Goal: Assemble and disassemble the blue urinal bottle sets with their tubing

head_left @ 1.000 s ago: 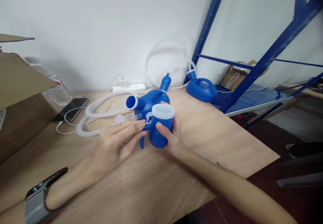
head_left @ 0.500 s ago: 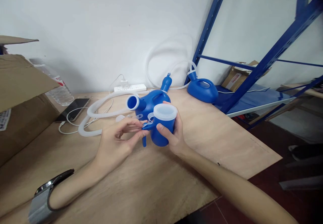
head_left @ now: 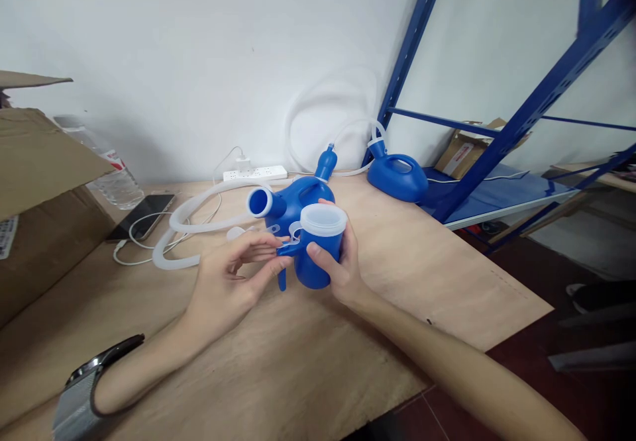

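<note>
In front of me a blue plastic cup [head_left: 312, 265] with a translucent white lid [head_left: 324, 218] is held upright over the table. My right hand [head_left: 345, 265] wraps its right side, thumb across the front. My left hand [head_left: 248, 265] pinches the top of the cup's blue handle [head_left: 287, 250], where a clear strap from the lid meets it. Just behind stands a blue urinal bottle [head_left: 293, 204], its round mouth facing me and partly covered by the cup. A small translucent cap [head_left: 235, 232] lies beyond my left fingers.
A translucent hose [head_left: 179, 229] curls left of the bottle. Farther back are a second blue bottle [head_left: 397, 179] with a tube and a power strip [head_left: 256, 173]. A phone [head_left: 144, 216], water bottle [head_left: 116, 179] and cardboard box [head_left: 44, 229] sit left; a blue metal rack [head_left: 517, 130] rises right.
Both hands keep the same grip on the cup and its handle. The whole view has shifted very slightly; nothing else visibly moves.
</note>
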